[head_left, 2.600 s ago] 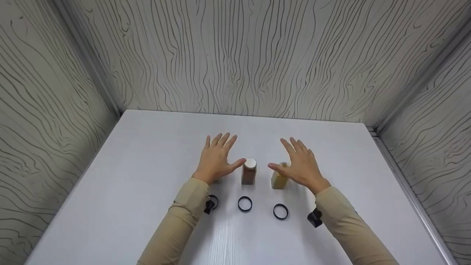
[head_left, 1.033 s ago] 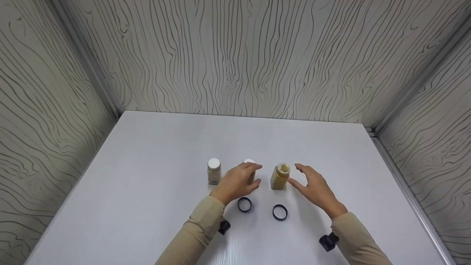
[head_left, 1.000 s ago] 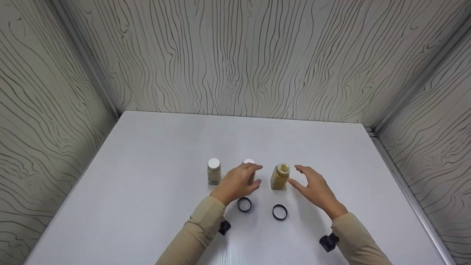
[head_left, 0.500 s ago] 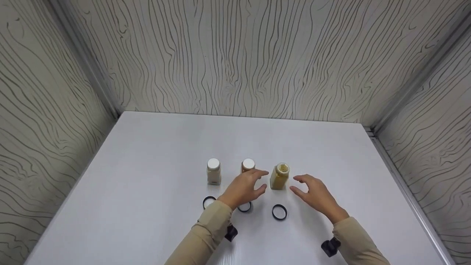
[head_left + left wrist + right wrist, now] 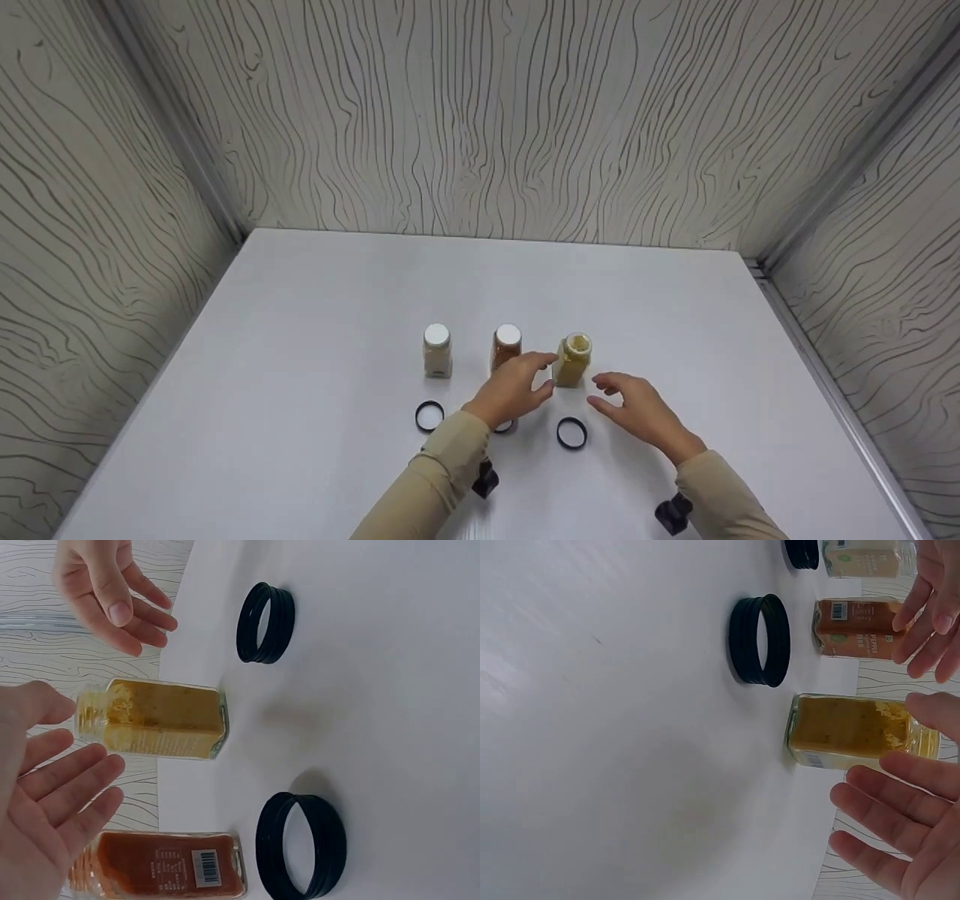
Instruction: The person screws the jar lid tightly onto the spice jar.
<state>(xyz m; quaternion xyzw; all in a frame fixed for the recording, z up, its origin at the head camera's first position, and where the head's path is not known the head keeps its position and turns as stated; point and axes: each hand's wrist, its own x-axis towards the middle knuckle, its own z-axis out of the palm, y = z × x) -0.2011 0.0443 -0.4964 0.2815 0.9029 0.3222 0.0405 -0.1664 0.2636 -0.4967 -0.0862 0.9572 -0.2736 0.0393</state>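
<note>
Over the white table (image 5: pixel 322 300), the left hand (image 5: pixel 513 388) and the right hand (image 5: pixel 636 406) are loosely spread, holding nothing. Between them, nearer the table's right edge than its left, the yellow-filled bottle (image 5: pixel 572 371) stands upright. It looks like glass: rigid, slippery, breakable, best held by its flat sides. Perhaps it is unsealed.

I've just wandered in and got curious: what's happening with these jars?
A person's left hand and right hand are at either side of the yellow jar, neither gripping it. It stands upright on the table, in a row with the orange jar and pale jar. Three black rings lie nearer the person, none on a jar.
</note>
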